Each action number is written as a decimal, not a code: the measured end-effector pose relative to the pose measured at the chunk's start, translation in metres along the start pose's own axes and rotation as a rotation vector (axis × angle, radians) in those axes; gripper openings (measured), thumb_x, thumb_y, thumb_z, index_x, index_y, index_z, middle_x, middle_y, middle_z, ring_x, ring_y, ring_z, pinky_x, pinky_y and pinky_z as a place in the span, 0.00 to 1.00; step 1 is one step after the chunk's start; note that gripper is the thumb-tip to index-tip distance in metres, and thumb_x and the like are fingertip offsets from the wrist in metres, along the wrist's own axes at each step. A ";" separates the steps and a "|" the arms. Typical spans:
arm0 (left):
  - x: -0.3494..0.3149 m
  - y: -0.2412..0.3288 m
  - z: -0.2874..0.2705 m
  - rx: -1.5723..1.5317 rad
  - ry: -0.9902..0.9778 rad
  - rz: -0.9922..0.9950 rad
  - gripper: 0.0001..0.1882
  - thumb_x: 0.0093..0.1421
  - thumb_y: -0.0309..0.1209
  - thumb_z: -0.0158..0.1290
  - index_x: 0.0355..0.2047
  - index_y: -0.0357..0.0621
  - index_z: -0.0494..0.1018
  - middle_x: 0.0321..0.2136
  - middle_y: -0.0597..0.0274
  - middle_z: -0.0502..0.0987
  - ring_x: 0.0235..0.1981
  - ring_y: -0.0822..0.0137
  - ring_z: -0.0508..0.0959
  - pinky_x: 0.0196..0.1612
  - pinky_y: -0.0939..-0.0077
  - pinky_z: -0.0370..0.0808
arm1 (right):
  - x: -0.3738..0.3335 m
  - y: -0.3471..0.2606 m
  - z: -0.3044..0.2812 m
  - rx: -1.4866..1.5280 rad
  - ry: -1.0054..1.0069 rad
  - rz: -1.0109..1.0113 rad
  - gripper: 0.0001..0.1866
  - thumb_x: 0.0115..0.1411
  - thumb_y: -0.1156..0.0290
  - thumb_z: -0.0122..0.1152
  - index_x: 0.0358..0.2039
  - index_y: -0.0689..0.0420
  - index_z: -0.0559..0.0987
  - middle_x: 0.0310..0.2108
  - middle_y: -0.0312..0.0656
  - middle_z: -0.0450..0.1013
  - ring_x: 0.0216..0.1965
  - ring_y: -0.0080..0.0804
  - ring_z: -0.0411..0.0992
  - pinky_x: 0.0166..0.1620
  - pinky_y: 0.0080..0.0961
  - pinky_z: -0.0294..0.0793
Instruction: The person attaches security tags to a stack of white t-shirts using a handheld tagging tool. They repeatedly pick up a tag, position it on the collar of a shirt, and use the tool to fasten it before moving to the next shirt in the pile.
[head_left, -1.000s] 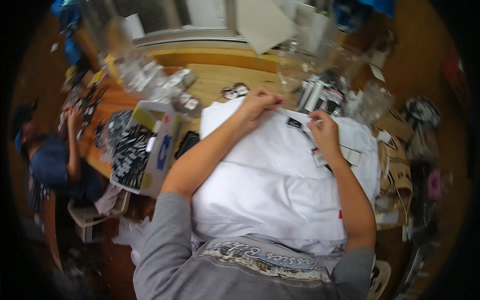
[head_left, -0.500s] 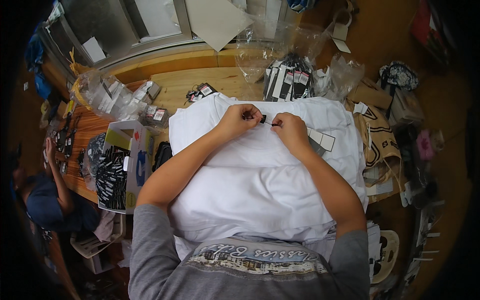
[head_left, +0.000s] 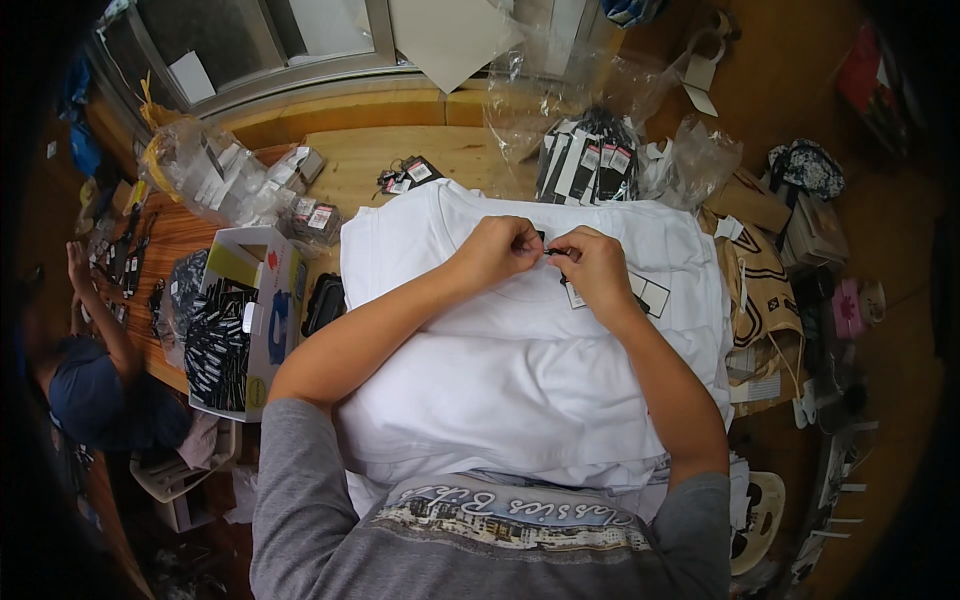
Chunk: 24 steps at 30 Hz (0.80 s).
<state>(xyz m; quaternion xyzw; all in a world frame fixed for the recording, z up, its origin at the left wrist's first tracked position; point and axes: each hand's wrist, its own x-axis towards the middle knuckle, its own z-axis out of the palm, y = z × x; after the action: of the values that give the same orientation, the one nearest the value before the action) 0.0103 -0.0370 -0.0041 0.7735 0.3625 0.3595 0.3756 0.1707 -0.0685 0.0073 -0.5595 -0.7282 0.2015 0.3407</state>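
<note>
White folded garments [head_left: 470,370], apparently T-shirts, lie in a stack before me, with a neckline at the far side. Over that neckline my left hand [head_left: 508,246] is closed in a pinch at a small black piece, which looks like the fastener end of a tag cord [head_left: 552,251]. Touching or nearly touching it, my right hand [head_left: 592,265] pinches the cord from the other side. A black-and-white hang tag [head_left: 652,295] shows beside and below my right hand, resting on the cloth and partly covered by the fingers.
An open white box [head_left: 262,330] packed with black tags stands at left. Several tags [head_left: 412,174] lie beyond the stack, and a clear bag of tags [head_left: 588,160] at far right. A brown paper bag [head_left: 760,280] stands at right. Another person's arm [head_left: 98,310] is at far left.
My hands have come together; the cord stretched between them before is now mostly hidden by my fingers. The hang tag has shifted slightly, and the whole view has moved a little.
</note>
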 end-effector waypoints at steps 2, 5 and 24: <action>0.000 -0.001 0.000 0.003 0.020 0.002 0.03 0.40 0.22 0.51 0.18 0.34 0.70 0.16 0.57 0.72 0.18 0.70 0.71 0.24 0.81 0.69 | -0.001 -0.001 0.000 -0.018 -0.008 0.006 0.09 0.36 0.77 0.62 0.23 0.59 0.76 0.22 0.40 0.70 0.23 0.33 0.69 0.29 0.23 0.68; 0.000 0.000 0.000 -0.001 0.003 -0.020 0.03 0.40 0.22 0.51 0.17 0.34 0.70 0.16 0.57 0.72 0.18 0.70 0.72 0.24 0.81 0.68 | -0.001 0.000 0.002 -0.042 0.008 -0.023 0.08 0.36 0.77 0.61 0.22 0.59 0.76 0.23 0.41 0.70 0.24 0.34 0.69 0.30 0.25 0.68; 0.007 -0.017 -0.008 -0.193 -0.281 -0.211 0.06 0.40 0.20 0.57 0.19 0.36 0.69 0.18 0.64 0.72 0.21 0.77 0.70 0.26 0.85 0.67 | -0.008 -0.005 0.013 0.088 -0.051 0.012 0.06 0.37 0.80 0.59 0.20 0.64 0.74 0.18 0.44 0.69 0.20 0.33 0.68 0.26 0.22 0.66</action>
<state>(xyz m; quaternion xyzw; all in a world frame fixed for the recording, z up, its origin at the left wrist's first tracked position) 0.0023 -0.0211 -0.0128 0.7343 0.3493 0.2397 0.5304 0.1588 -0.0763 -0.0004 -0.5429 -0.7238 0.2497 0.3450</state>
